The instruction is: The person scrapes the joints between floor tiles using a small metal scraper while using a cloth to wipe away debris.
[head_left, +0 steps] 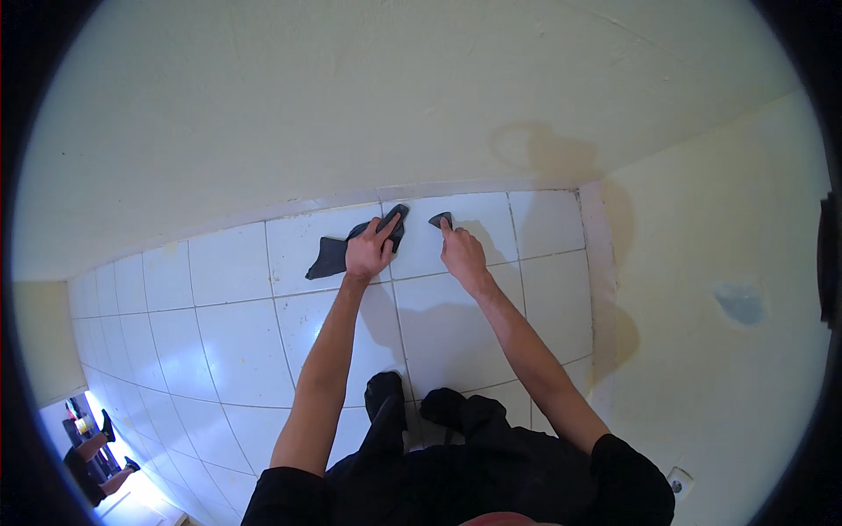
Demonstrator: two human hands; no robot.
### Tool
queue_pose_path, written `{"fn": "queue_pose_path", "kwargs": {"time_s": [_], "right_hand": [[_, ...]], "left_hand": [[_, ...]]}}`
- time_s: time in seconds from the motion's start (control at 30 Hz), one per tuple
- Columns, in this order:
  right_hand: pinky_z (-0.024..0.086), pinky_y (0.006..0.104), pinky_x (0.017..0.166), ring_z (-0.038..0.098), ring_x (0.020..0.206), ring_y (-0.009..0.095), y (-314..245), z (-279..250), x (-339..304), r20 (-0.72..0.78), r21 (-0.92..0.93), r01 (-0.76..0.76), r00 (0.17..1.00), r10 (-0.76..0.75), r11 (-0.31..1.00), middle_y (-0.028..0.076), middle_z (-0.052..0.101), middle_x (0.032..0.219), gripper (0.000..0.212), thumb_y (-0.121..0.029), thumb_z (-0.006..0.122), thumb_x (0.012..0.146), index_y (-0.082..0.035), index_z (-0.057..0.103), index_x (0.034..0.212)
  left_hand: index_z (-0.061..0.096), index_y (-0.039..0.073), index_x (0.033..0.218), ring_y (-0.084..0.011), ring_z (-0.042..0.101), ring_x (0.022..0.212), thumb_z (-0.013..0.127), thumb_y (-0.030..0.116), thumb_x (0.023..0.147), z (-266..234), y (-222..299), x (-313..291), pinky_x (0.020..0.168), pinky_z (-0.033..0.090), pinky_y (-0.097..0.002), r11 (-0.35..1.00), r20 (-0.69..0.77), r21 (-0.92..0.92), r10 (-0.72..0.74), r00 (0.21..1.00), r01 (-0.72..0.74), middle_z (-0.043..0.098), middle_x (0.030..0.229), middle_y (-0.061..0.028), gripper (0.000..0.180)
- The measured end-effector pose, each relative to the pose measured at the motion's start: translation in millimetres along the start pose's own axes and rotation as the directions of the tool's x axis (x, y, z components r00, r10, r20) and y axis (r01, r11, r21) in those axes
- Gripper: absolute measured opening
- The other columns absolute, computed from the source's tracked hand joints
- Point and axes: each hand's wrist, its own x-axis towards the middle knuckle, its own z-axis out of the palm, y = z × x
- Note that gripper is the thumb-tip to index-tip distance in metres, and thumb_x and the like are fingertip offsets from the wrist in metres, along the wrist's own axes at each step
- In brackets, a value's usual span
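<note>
**Two hands on dark cloths at the far edge of a white tiled floor**

The person bends over a floor of glossy white square tiles [237, 342] with thin grey grout lines, both bare forearms reaching away from the body toward the far wall.

The left hand [368, 252] lies on a dark grey, limp piece of cloth shaped like a sock [331, 256]. The palm is down and the fingers are stretched forward, pressing the fabric flat against the tile rather than closing round it. The cloth runs from a wider end at the left of the hand up to a narrower end under the fingertips, close to the pale skirting strip [263, 210] where floor meets wall.

The right hand [462, 254] is just to the right of the left one, apart from it. Its fingers point forward and its fingertips touch a small dark grey scrap of cloth [440, 218], which lies on the neighbouring tile; the hand looks loosely open, pinning the scrap, though whether a finger curls under it cannot be told.

The far wall [351, 105] is cream and carries a faint stain toward the right; a second cream wall [728, 263] closes the right side, with a greyish patch on it.

Near the body, the person's dark clothing and feet [438, 412] show at the lower edge. At the near left corner, another person's legs [96, 456] appear.
</note>
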Motion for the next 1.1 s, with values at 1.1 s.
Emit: {"fn": "queue_pose_path", "kwargs": {"time_s": [1.1], "right_hand": [[0.035,0.0194,0.044,0.037,0.052,0.001,87.8,40.4,-81.8,-0.294,0.903,0.061,0.811,0.507,0.426,-0.008,0.044,0.069,0.043,-0.009,0.050,0.104,-0.010,0.050,0.147]], "left_hand": [[0.038,0.025,0.153,-0.0377,0.068,0.098,0.055,0.006,0.086,56.9,71.5,49.8,0.070,0.061,-0.0478,0.985,0.230,0.167,-0.073,0.970,0.034,0.052,0.133,-0.0263,0.072]]}}
